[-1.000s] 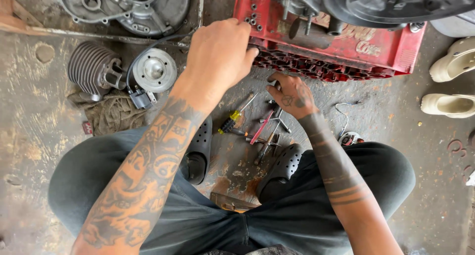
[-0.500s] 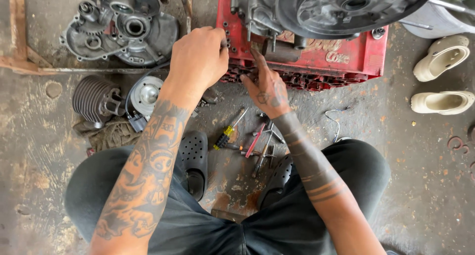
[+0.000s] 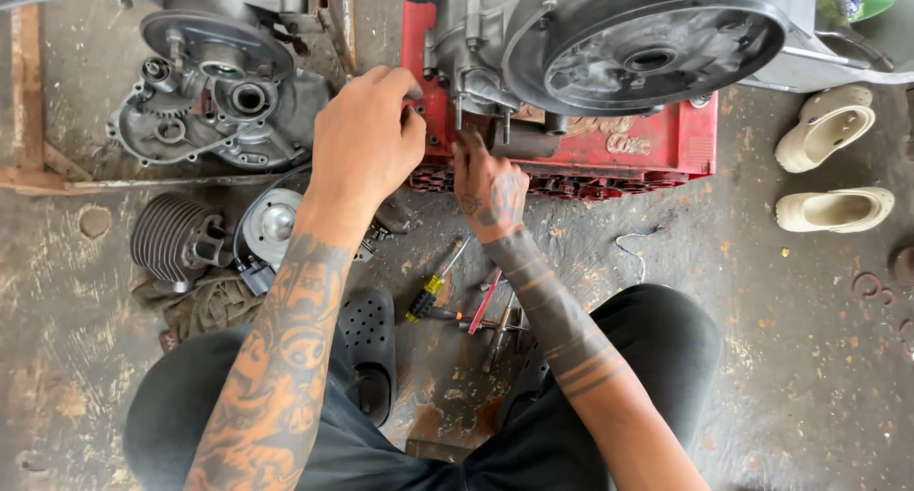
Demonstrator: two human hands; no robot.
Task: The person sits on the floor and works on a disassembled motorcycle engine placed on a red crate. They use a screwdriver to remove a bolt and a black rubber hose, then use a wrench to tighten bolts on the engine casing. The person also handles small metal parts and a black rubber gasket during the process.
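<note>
A grey engine [image 3: 647, 58] with a large round housing sits on a red plastic crate [image 3: 666, 148]. My left hand [image 3: 367, 143] lies against the crate's left end under the engine, fingers curled, palm hidden. My right hand [image 3: 490, 181] is raised to the engine's lower edge, its fingertips pinched around what looks like a small thin tool beside a stud. On the floor below my hands lie a yellow-and-black screwdriver [image 3: 433, 286], a red-handled tool [image 3: 484, 300] and other small tools.
A grey crankcase half [image 3: 219, 100] lies at upper left, with a finned cylinder [image 3: 176, 239], a round cover [image 3: 271, 224] and a rag [image 3: 205, 305] below it. I wear a black clog [image 3: 371, 353]. Two cream clogs [image 3: 826, 124] stand at right.
My right hand has gone from the tool pile on the floor up to the engine's lower edge. My left hand stays at the crate's left end. The view has tilted up.
</note>
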